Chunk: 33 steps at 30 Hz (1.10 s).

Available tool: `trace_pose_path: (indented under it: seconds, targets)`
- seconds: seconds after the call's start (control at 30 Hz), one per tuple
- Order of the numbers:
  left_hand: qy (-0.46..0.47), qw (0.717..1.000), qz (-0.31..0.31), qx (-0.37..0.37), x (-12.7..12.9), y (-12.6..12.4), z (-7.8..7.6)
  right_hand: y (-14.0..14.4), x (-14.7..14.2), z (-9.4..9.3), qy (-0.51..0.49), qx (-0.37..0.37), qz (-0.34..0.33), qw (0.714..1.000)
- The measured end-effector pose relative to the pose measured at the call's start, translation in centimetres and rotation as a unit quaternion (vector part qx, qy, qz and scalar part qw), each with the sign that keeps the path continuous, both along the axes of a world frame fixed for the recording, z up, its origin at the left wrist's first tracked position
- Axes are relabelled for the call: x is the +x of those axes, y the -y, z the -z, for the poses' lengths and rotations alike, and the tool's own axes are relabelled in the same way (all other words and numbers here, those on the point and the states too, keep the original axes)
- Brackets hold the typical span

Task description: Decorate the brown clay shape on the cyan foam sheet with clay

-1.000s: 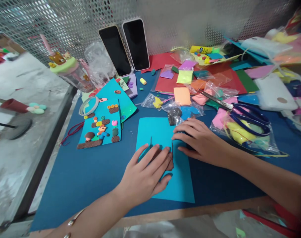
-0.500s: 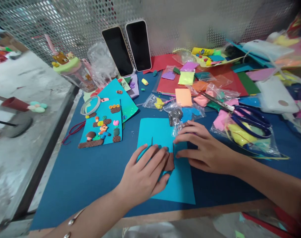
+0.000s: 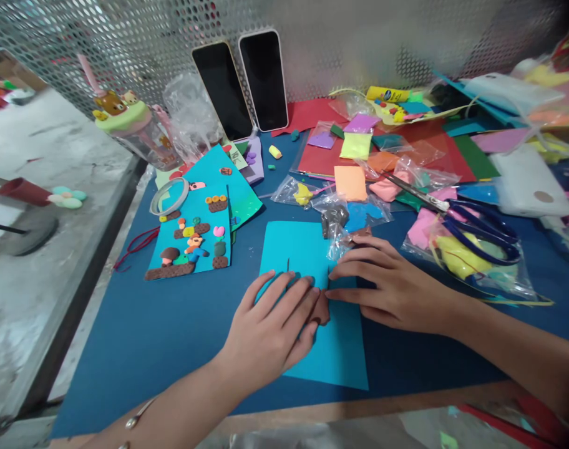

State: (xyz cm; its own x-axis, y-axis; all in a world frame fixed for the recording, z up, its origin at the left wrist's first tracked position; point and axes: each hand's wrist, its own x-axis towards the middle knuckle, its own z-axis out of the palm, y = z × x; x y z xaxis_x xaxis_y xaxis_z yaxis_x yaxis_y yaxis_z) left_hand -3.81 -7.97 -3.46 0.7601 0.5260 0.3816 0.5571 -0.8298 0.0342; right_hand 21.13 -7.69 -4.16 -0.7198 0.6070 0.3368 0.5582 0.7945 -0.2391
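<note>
Left hand (image 3: 268,330): laid palm-down over part of the brown clay (image 3: 320,312), grip spread, fingers slightly apart.
Right hand (image 3: 392,284): arched at the clay's right side, grip spread; cannot tell whether pressing on it.
Since a second ago: brought lower at right, fingertips nearer the desk's front edge; kept nearly in place at left.
Brown clay: lying on the blue card (image 3: 335,358), partly covered by left fingers.
Blue card: reaching with its lower right corner to just short of the front edge of the desk (image 3: 139,355).
Room to move: widest across blue surface from left forearm to left edge; narrow below right forearm.
Flanks: crowded toward the right edge by scissors (image 3: 438,202) and a bag of clay (image 3: 462,257); bounded at left by a decorated card (image 3: 198,209).
</note>
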Motion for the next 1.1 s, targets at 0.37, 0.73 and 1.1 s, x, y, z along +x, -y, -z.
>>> trace_pose_path:
  seconds: [0.37,0.73,1.1]
  targets:
    - [-0.022,0.998,-0.003,-0.061,-0.17,-0.34,0.28,-0.04,0.06,0.09,-0.013,0.015,0.011,1.000]
    - [0.019,0.998,-0.004,-0.066,-0.13,-0.40,0.04,-0.17,0.12,0.23,0.021,0.012,0.024,0.999]
    - [-0.031,1.000,-0.004,0.002,0.43,0.01,0.49,-0.34,-0.13,0.64,0.000,0.000,0.043,0.999]
